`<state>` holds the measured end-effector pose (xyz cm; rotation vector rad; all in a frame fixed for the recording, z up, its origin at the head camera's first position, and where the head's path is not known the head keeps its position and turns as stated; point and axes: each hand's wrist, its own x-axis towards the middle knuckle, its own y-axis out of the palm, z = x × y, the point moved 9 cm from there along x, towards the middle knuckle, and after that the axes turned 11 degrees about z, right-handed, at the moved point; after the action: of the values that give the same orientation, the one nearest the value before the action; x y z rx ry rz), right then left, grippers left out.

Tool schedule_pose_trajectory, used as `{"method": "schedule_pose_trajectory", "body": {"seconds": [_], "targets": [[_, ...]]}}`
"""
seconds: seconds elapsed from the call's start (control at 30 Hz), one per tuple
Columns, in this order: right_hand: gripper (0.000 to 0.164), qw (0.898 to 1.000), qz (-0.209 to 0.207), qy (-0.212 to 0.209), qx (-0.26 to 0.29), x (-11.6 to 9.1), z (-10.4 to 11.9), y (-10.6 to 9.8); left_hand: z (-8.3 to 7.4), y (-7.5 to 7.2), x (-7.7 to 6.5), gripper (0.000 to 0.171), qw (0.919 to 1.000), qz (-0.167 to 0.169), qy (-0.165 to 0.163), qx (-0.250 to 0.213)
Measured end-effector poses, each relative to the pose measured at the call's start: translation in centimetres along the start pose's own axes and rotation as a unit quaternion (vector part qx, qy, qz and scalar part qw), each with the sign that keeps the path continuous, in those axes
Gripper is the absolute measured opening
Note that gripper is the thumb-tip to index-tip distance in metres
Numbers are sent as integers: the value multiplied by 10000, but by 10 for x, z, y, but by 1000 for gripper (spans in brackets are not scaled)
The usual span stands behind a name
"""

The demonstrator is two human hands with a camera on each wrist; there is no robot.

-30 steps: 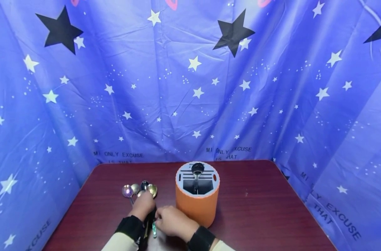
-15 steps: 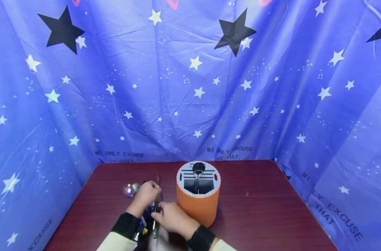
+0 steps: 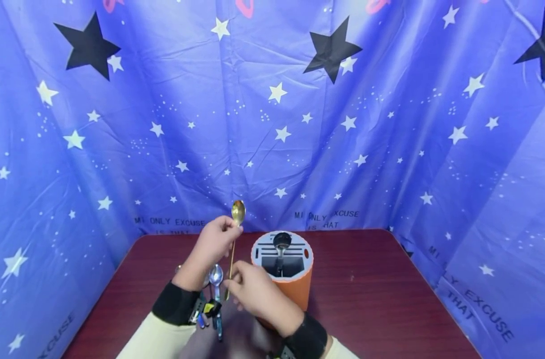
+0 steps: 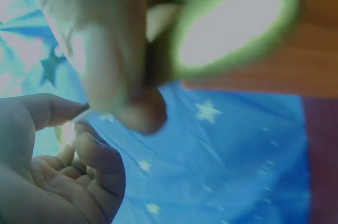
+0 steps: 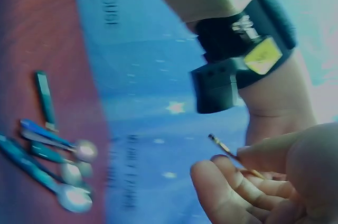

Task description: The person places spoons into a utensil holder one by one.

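A gold spoon (image 3: 238, 212) stands nearly upright with its bowl at the top, above the table. My left hand (image 3: 213, 243) pinches it just under the bowl. Lower down, the thumb and fingertips of my right hand (image 3: 260, 293) pinch its thin handle (image 5: 224, 146). In the left wrist view the shiny bowl (image 4: 232, 28) looms large and blurred, with the right hand (image 4: 63, 166) behind. Several more spoons (image 3: 216, 276) lie on the table under my left forearm, partly covered by it; the right wrist view shows their dark green and blue handles (image 5: 31, 163).
To the right of my hands stands an orange cylindrical utensil holder (image 3: 294, 294) with a grey slotted top. A dark-bowled spoon (image 3: 282, 242) is upright in it. Around the dark red table (image 3: 366, 289) hangs a blue star-printed curtain (image 3: 272, 124).
The left hand has lifted the gold spoon off the table, up and to the right, from beside the other spoons. The right hand has risen slightly and now pinches its handle.
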<state>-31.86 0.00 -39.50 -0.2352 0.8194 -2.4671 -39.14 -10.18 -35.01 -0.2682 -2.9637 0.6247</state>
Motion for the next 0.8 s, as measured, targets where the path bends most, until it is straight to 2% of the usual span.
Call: {"method": "schedule_pose_trajectory", "body": {"seconds": [0.17,0.33,0.47,0.6,0.73,0.8], "targets": [[11,9937,-385,67,-1047,-9,14,-44,-44,3,3,19,9982,104,594,-29],[8,9818,-853,220,-1682,-14,8,-74,-68,18,2,17,9928,473,1101,3],[6,9738,-1173,414,-1905,-16,-4,-85,-73,29,0,12,9904,598,1239,156],[6,9671,-1434,491,-2044,-19,-10,-92,-71,33,-1,12,9886,531,1213,721],[12,9477,-1964,405,-2483,-29,-2,-103,-60,31,-1,15,9837,420,1181,1293],[17,9425,-2127,354,-2553,-33,3,-104,-49,31,-3,16,9819,486,1120,1450]]}}
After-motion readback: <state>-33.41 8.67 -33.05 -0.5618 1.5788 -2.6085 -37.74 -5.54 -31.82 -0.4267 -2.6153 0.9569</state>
